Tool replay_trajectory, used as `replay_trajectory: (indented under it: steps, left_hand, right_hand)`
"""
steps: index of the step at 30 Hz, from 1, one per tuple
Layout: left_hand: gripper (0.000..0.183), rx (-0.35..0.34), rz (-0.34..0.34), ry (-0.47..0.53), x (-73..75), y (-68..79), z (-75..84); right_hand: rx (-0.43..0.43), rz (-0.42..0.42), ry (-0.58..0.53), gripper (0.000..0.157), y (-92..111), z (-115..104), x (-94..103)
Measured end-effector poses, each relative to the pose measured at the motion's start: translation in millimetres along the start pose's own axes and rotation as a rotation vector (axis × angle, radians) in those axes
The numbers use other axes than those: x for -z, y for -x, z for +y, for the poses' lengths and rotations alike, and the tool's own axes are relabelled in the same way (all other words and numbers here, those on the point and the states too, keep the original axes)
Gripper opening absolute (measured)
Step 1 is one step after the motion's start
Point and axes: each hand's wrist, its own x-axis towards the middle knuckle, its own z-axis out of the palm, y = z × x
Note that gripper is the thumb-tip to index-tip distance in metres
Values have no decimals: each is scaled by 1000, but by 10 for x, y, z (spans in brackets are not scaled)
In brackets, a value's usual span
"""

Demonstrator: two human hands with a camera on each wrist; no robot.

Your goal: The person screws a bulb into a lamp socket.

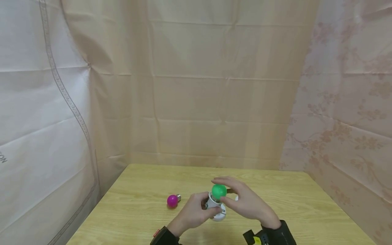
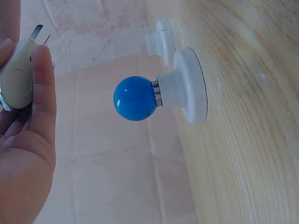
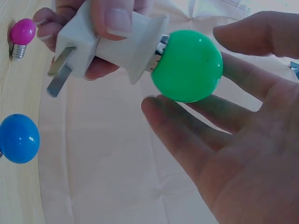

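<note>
My left hand [image 1: 196, 211] grips a white plug-in lamp socket [image 3: 122, 44] with two flat metal prongs. A green bulb [image 3: 188, 66] sits in the socket's mouth, part of its metal base showing. Around that bulb my right hand [image 1: 249, 202] spreads its fingers; in the right wrist view the thumb stands apart from the bulb, and whether a finger behind touches it I cannot tell. On the table, a blue bulb [image 2: 135, 98] stands in a round white lamp holder [image 2: 190, 86]. In the head view the blue bulb is hidden.
A magenta bulb [image 1: 172, 201] lies on the wooden table [image 1: 144, 187], left of my hands. Another white lamp holder [image 2: 163, 42] stands beyond the one with the blue bulb. Beige cloth [image 1: 196, 102] hangs behind the table, with more sheets on both sides.
</note>
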Motion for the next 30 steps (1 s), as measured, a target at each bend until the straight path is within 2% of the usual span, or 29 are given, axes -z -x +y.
replay_trajectory:
  steps: [5,14,21,25,30]
  left_hand:
    - [29,13,-1,0,-5,9,2]
    - [29,-24,-4,-24,-12,9,-20]
    - [28,-51,-7,-16,-8,4,-24]
    - [26,-43,-4,-14,-1,15,-19]
    - [26,-38,1,-15,3,24,-18]
  right_hand:
    - [8,-21,-54,40,4,36,7]
    - [-28,8,-39,33,-23,-8,-14]
    - [-83,31,-36,35,-61,-360,40]
    - [-90,31,-38,41,-64,-373,45]
    - [-55,17,-42,43,-52,-359,66]
